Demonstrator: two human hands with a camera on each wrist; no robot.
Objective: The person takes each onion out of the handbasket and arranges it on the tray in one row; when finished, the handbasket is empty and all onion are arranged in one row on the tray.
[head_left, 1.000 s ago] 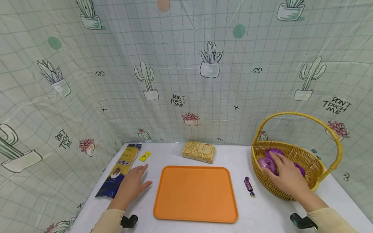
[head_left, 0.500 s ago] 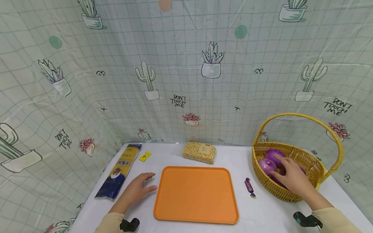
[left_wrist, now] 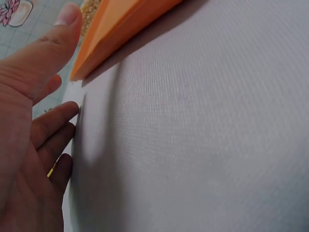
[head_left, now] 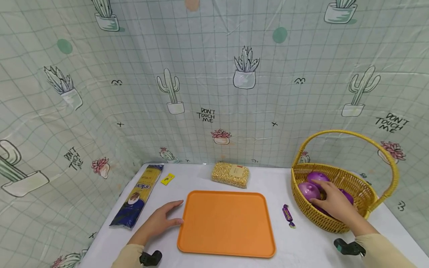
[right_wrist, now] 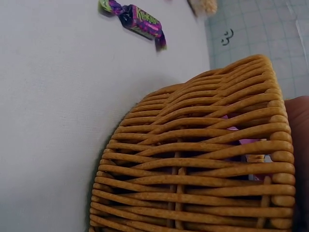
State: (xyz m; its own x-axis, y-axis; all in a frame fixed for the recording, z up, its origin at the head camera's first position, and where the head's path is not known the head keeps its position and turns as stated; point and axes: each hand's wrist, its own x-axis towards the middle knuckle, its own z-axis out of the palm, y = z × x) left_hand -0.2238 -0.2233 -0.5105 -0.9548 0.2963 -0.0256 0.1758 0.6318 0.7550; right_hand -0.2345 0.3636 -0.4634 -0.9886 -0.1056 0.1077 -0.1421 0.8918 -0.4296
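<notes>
In the head view my right hand (head_left: 336, 203) reaches into the yellow wicker basket (head_left: 363, 186), over several purple onions. Thumb and fingers stand apart beside one shiny onion (head_left: 307, 191), with another onion (head_left: 316, 176) behind it. I cannot tell whether the hand grips the onion beneath it, since the palm covers it. The right wrist view shows mostly the basket's woven side (right_wrist: 193, 159). My left hand (head_left: 160, 222) holds nothing, its fingers and thumb spread at the left edge of the orange tray (head_left: 226, 223).
A purple-wrapped candy (head_left: 288, 216) lies between tray and basket. Behind the tray lies a bag of yellow kernels (head_left: 229, 174). A blue and gold pasta packet (head_left: 137, 197) and a small yellow packet (head_left: 167, 179) lie at the left. The basket's tall handle (head_left: 345, 131) arches over it.
My left hand has moved right, from beside the pasta packet to the tray's edge. My right hand has drawn back off the front-left onion and shifted slightly right inside the basket.
</notes>
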